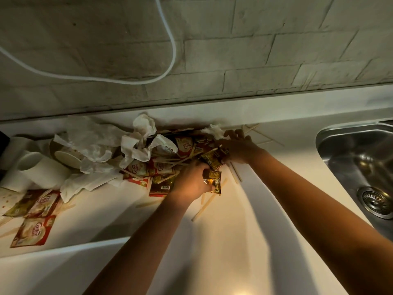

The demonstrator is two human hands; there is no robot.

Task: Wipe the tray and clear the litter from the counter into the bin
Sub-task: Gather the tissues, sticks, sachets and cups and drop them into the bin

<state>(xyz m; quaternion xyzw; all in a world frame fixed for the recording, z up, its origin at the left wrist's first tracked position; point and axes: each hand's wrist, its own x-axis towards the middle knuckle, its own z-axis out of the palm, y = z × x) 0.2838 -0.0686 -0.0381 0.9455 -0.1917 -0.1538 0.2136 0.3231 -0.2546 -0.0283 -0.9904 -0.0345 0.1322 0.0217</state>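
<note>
A heap of litter lies on the white counter (pixel 265 209) against the back wall: crumpled tissues (pixel 140 143), red creamer sachets (pixel 161 169), gold sachets (pixel 213 161) and wooden stirrers (pixel 201 212). A dark tray edge (pixel 170 133) shows under the heap, mostly hidden. My left hand (pixel 191 182) grips a gold sachet (pixel 214 180) at the heap's front. My right hand (pixel 239 149) lies on the heap's right end, fingers spread over sachets and a tissue.
White paper cups (pixel 32 169) lie on their sides at the left with more sachets (pixel 34 231) near the counter's front edge. A steel sink (pixel 361 162) is set into the counter at the right. A white cable (pixel 170 60) hangs on the brick wall.
</note>
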